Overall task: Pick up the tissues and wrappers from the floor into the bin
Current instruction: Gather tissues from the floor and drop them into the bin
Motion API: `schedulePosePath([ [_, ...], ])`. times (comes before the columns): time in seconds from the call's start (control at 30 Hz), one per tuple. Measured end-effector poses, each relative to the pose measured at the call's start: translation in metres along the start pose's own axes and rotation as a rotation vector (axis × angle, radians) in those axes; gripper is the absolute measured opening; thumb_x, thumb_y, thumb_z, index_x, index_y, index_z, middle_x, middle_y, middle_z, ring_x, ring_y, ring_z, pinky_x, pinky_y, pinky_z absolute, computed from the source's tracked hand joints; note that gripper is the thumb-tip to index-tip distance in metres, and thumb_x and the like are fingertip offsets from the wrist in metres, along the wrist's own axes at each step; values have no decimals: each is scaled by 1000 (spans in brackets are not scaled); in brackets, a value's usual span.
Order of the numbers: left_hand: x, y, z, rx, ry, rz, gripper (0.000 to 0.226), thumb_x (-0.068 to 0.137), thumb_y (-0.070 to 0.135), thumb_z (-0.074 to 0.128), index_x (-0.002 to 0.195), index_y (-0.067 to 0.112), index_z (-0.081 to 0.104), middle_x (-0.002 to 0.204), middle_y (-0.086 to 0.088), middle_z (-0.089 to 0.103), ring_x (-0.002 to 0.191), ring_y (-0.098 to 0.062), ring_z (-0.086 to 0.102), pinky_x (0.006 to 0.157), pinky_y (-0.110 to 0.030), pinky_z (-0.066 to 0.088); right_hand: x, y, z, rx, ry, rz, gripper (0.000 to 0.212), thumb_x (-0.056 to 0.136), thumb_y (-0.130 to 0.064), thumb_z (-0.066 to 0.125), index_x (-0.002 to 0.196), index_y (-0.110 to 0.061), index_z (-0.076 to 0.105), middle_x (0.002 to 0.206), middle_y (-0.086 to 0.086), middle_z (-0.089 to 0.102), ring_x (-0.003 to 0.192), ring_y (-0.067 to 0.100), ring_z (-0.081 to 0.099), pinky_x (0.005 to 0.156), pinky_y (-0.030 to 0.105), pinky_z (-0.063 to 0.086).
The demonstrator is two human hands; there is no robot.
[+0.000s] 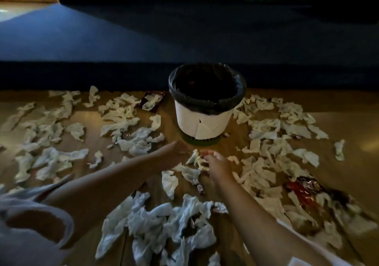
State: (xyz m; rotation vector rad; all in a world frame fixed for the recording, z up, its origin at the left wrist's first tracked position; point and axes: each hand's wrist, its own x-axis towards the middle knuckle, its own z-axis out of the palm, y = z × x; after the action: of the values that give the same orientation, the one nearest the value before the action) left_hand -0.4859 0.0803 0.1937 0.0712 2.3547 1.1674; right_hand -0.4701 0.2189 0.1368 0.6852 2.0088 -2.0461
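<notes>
The biggest thing ahead of me is a dark blue piece of furniture [184, 30] across the top of the view. Below it the wooden floor [338, 122] is strewn nearly edge to edge.

The bin [205, 120] stands upright at the far middle, against the furniture. It is white-walled, with a black liner [240, 93] folded over its rim. Its inside is too dark for me to tell what has gone in.

The tissues [164, 224] lie thick to the left and right of the bin, with a heap close to me. A red wrapper [303, 190] sits at the right, a dark wrapper [151, 100] just left of the bin, and a small sweet wrapper [200, 188] between my arms.

Both hands reach toward the patch in front of the bin. The left hand [176, 149] is blurred, its fingers stretched forward and apart from any litter I can make out. The right hand [217, 163] has its fingertips drawn together on a small crumpled tissue [196, 159], which is well short of the rim.

I judge the job barely begun: nearly everything remains on the floor.
</notes>
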Motion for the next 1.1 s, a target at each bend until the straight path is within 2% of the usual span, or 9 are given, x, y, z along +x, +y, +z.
schedulePosePath([
  [0.1, 0, -60, 27, 147, 34, -33, 32, 91, 20, 56, 121, 11, 50, 118, -7, 53, 103, -19, 53, 89, -30, 47, -4, 64, 2, -167, -57, 124, 18, 95, -14, 44, 95, -19, 61, 86, 1, 58, 74, 14, 53, 64, 25, 45],
  [0.23, -2, -134, 64, 218, 29, -71, 45, 91, 29, 55, 132, 19, 41, 135, -9, 45, 105, -14, 51, 74, -13, 44, 12, 141, 7, -614, -91, -8, 29, 87, -22, 58, 116, -17, 56, 122, 7, 52, 105, 21, 53, 89, 32, 45],
  [0.37, -6, -205, 86, 323, 162, -263, 64, 87, 50, 52, 143, 37, 23, 157, -7, 4, 142, -33, 15, 110, -47, 31, 23, 192, 13, -1001, -233, -59, 71, 77, -48, 68, 138, -40, 32, 154, 2, 9, 142, 33, 13, 114, 47, 25],
  [0.47, -7, -242, 91, 224, 150, -410, 70, 80, 58, 57, 140, 46, 21, 157, -2, -13, 142, -42, 4, 110, -59, 24, 17, 213, 26, -1219, -256, -165, 60, 86, -40, 58, 140, -38, 32, 155, 4, 7, 143, 34, 4, 117, 45, 16],
  [0.63, -10, -257, 100, 313, 201, -322, 57, 80, 32, 68, 132, 28, 45, 147, -7, 27, 131, -28, 30, 100, -38, 43, 5, 219, 29, -821, -92, -442, 30, 88, 0, 49, 114, -8, 60, 114, 10, 56, 98, 16, 53, 73, 7, 37],
  [0.7, -11, -251, 104, 183, 230, -230, 35, 85, 14, 63, 119, 13, 55, 129, -11, 48, 106, -18, 50, 77, -19, 49, 0, 213, 18, -624, 45, -481, 26, 88, -2, 50, 113, -5, 58, 112, 11, 58, 99, 14, 54, 76, 6, 37],
  [0.8, -17, -239, 110, 99, 247, -149, 27, 91, 11, 53, 118, 11, 52, 110, -10, 58, 88, -15, 57, 64, -17, 45, -12, 214, -2, -435, 216, -478, 37, 84, -14, 41, 116, -1, 55, 113, 13, 59, 105, 18, 54, 87, 11, 42],
  [0.97, -28, -234, 122, -117, 271, -95, 42, 95, 12, 44, 134, 26, 35, 109, 5, 47, 81, 0, 50, 60, -14, 40, -38, 242, -27, -876, -97, -246, 73, 72, -69, 45, 133, -29, 38, 141, 2, 27, 115, 11, 38, 83, 24, 43],
  [1.1, -32, -241, 126, -175, 255, -43, 40, 95, 19, 44, 135, 26, 38, 130, -6, 51, 105, -11, 52, 77, -22, 47, -41, 259, -17, -1168, -275, -355, 57, 87, -49, 51, 137, -43, 26, 151, -4, 13, 138, 20, 15, 110, 40, 31],
])
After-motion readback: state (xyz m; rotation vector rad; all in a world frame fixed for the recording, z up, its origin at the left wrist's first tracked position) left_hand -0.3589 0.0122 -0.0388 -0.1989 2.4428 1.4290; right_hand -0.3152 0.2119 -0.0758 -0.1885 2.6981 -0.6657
